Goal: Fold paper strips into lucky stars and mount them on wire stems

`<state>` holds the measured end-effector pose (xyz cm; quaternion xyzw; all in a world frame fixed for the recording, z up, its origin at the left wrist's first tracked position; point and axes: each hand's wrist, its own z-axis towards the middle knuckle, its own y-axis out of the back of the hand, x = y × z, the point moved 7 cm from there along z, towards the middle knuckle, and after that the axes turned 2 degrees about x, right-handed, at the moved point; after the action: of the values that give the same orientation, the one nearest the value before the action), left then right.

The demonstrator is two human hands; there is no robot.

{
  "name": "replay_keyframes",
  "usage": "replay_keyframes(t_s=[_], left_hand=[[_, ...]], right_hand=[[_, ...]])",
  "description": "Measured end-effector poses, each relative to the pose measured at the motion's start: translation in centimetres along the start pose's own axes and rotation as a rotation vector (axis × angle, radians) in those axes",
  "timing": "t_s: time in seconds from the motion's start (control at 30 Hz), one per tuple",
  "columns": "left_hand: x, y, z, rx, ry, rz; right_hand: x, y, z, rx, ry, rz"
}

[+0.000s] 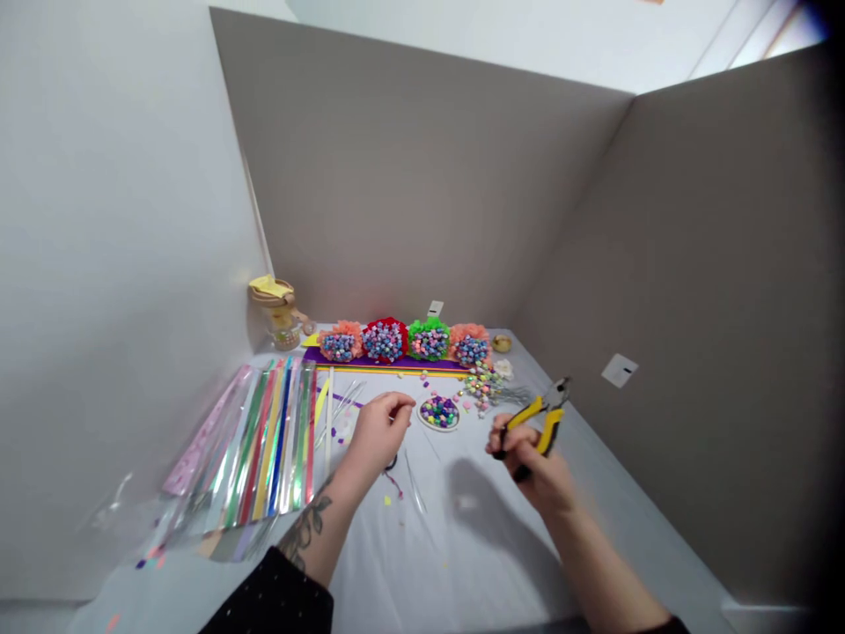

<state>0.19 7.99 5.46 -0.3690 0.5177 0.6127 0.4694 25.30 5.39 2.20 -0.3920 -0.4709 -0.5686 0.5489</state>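
The right hand (532, 462) wraps around the handles of yellow-and-black pliers (536, 424), whose long axis slants up and away to the right, tips toward the far corner. The left hand (381, 431) brings its fingertips (404, 405) together just beside a round dish of paper stars (438, 412), closer to it than the pliers are; whether they pinch anything is too small to tell. Below lies a pale tabletop (396, 572), with iridescent paper strips (277, 440) to the left, and grey partition walls (396, 176) beyond.

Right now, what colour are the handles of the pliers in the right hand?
The pliers' handles are yellow and black, clearest in the head view.
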Motion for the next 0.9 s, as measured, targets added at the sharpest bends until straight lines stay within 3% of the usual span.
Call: replay_keyframes(t_s=[0.07, 0.2, 0.37, 0.63, 0.9], left_hand=[[-0.7, 0.4, 0.4, -0.057, -0.065, 0.06], [-1.6, 1.0, -0.2, -0.103, -0.261, 0.258], [-2.3, 1.3, -2.2, -0.151, -0.371, 0.414], [-2.9, 0.8, -3.7, -0.19, -0.509, 0.589], [-2.9, 0.4, -3.7, -0.164, -0.502, 0.619]], right_hand=[[0.6, -2.2, 1.6, 0.044, 0.029, -0.027], [0.7, -4.6, 3.2, 0.062, 0.093, -0.322], [0.2, -7.5, 1.2, 0.297, 0.198, -0.399], [-0.3, -8.0, 0.1, 0.332, 0.144, -0.461], [-0.4, -8.1, 0.0, 0.349, 0.108, -0.475]])
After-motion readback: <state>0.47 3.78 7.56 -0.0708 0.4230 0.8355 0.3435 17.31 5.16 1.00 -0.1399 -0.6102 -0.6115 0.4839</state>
